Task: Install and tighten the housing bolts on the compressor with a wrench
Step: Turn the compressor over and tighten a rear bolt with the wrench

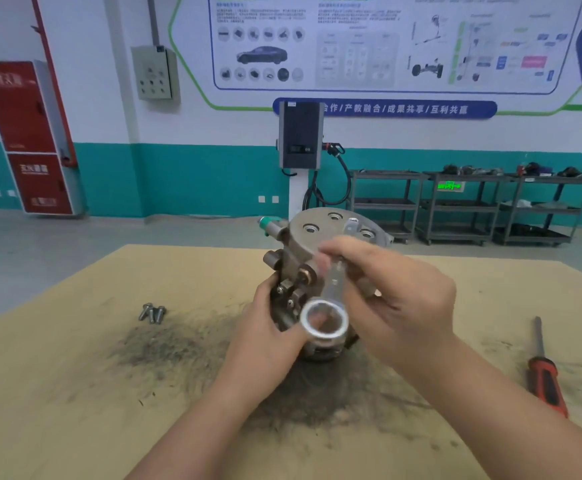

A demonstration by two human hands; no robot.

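workshop bench [74,393], smudged tan board: compressor [312,251] stands near its middle, heavy rigid metal, best steadied low on the body, where the left hand [268,337] clasps it. right hand [386,299] grasps the wrench [327,306] mid-shank (slick steel). spare bolts [152,312] lie left, screwdriver [544,368] right; swing room open both sides.

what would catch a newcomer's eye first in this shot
The metal compressor stands mid-table, steadied low down by the left hand. The right hand grips a silver wrench whose ring end points at the camera. A few loose bolts lie left of it, and a red-handled screwdriver lies at far right.
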